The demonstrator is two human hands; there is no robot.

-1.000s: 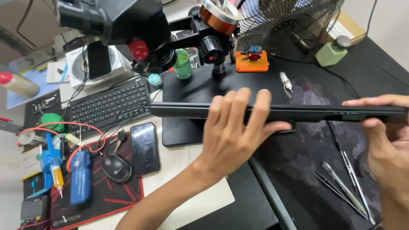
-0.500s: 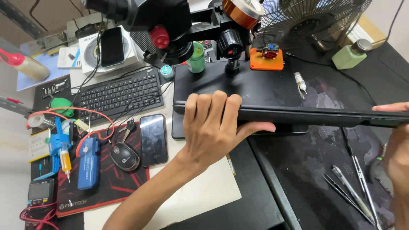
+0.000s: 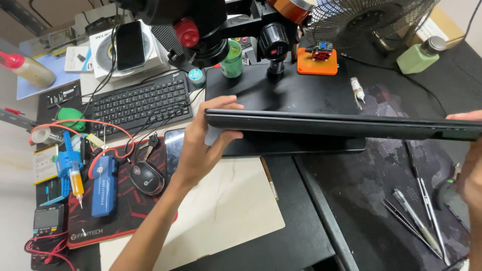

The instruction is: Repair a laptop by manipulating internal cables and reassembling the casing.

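While the fingers (image 3: 221,103) of the left hand (image 3: 201,145) clamp one end of the closed dark laptop (image 3: 341,125), the right hand (image 3: 472,170) grips the other, holding it level above the tabletop (image 3: 226,206). It looks stiff, fairly heavy and smooth-skinned; both ends seem the best hold. Tweezers (image 3: 411,221), a keyboard (image 3: 135,103) and a microscope base (image 3: 286,90) crowd around.

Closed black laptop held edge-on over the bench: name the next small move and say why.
Probably lower the closed black laptop flat onto the black microscope base plate just beneath it. The left hand grips its left end and the right hand its right end, so it hangs level in the air, with loose metal tweezers lying nearer on the dark mat.
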